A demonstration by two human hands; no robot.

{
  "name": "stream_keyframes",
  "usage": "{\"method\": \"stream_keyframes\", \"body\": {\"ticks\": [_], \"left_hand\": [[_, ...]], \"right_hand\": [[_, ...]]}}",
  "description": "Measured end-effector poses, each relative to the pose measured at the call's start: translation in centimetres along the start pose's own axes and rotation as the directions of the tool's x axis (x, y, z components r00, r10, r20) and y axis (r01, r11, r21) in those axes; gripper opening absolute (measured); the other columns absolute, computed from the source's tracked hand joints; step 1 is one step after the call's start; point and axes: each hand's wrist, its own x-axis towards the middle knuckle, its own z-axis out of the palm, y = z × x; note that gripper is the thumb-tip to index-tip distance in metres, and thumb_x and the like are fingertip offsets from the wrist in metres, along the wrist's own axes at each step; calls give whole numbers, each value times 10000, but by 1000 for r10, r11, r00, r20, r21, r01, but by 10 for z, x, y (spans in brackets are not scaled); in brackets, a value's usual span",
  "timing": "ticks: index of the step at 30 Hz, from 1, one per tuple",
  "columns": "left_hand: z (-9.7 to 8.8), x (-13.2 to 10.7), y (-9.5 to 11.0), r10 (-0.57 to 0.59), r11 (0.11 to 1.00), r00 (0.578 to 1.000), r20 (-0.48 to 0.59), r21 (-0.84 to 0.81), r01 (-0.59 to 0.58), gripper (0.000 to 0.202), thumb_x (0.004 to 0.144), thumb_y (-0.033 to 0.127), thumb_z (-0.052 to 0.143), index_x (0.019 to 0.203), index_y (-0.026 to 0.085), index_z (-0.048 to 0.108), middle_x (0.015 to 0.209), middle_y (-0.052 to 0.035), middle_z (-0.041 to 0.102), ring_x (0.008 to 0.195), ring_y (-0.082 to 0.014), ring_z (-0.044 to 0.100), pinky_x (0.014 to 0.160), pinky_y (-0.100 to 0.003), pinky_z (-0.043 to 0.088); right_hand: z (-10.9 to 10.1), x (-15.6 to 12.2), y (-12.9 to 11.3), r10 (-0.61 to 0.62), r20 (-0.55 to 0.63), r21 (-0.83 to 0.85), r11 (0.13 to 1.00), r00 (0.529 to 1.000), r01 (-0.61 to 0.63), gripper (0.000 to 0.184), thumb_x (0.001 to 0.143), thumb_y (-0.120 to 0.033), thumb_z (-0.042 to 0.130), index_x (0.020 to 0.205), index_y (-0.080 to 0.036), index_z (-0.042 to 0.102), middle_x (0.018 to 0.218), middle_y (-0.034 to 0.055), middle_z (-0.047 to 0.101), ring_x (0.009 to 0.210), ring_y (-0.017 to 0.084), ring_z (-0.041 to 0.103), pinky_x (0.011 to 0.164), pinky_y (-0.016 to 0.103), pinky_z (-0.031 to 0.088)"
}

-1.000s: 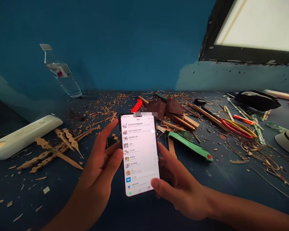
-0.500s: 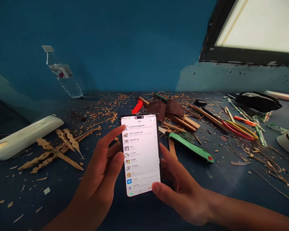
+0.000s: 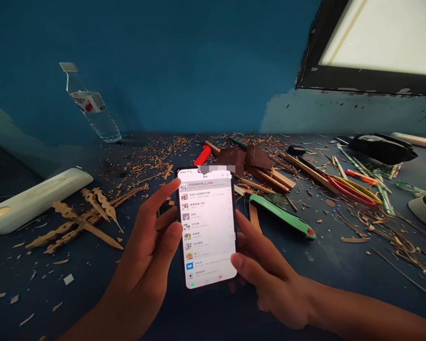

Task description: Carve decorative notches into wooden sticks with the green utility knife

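Observation:
A smartphone (image 3: 208,227) with a lit screen showing a list of chats is held upright above the dark table, tilted slightly. My left hand (image 3: 152,246) grips its left edge, the thumb along the side and the index fingertip at the upper left corner. On the opposite edge, my right hand (image 3: 270,270) holds the phone with its thumb at the lower right of the screen and fingers partly hidden behind. A green utility knife (image 3: 282,217) lies just beyond my right hand. Carved wooden sticks (image 3: 81,227) lie left of my left hand.
A clear water bottle (image 3: 95,113) stands at the back left, near a white elongated device (image 3: 39,201). Brown sandpaper pieces (image 3: 231,160), red-handled scissors (image 3: 355,192) and a black object (image 3: 381,148) lie behind and right. Wood shavings (image 3: 138,163) litter the dark table.
My right thumb has moved up a little along the screen's edge. The top chat row now looks grey, and a blurred grey strip covers the phone's top edge.

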Motion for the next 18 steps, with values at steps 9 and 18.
{"method": "stream_keyframes", "body": {"ticks": [9, 18], "left_hand": [[-4, 2, -5, 23, 1000, 996, 89, -1, -23, 642, 937, 525, 651, 1533, 518, 414, 1299, 26, 746, 1092, -276, 744, 718, -285, 660], [2, 0, 3, -53, 999, 998, 20, -2, 53, 707, 900, 551, 682, 1550, 477, 413, 1357, 8, 724, 1130, -317, 730, 711, -319, 667]], "right_hand": [[2, 1, 2, 50, -47, -1, 999, 998, -50, 585, 1065, -545, 471, 1618, -487, 291, 1039, 43, 662, 701, 134, 561, 617, 276, 510], [2, 2, 7, 17, -10, -62, 998, 1000, -17, 565, 1080, -489, 477, 1608, -480, 277, 993, 30, 660, 675, 106, 537, 600, 239, 506]]}}
